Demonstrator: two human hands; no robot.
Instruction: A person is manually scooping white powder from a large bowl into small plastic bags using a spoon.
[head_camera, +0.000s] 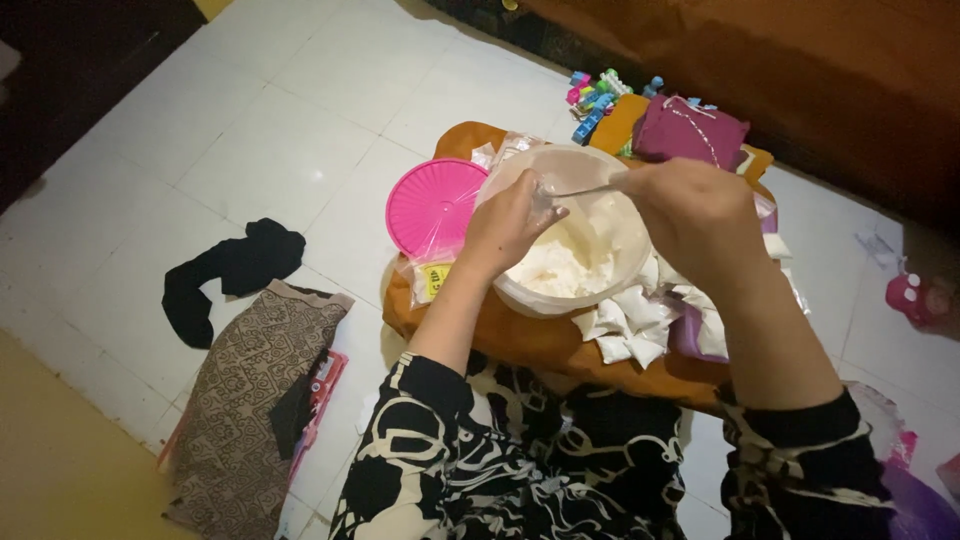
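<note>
The left hand (508, 222) pinches a small clear plastic bag (540, 190) open over a translucent bowl (560, 290) of white paste. The right hand (690, 205), fingers closed around a spoon (585, 189), points it at the bag's mouth. A slipping pinch could spill paste onto the orange cushion (530, 345).

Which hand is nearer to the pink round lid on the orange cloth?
The left hand. It is over the bowl's left edge, just right of the pink lid. The right hand, holding a spoon, is across the bowl, farther away.
</note>
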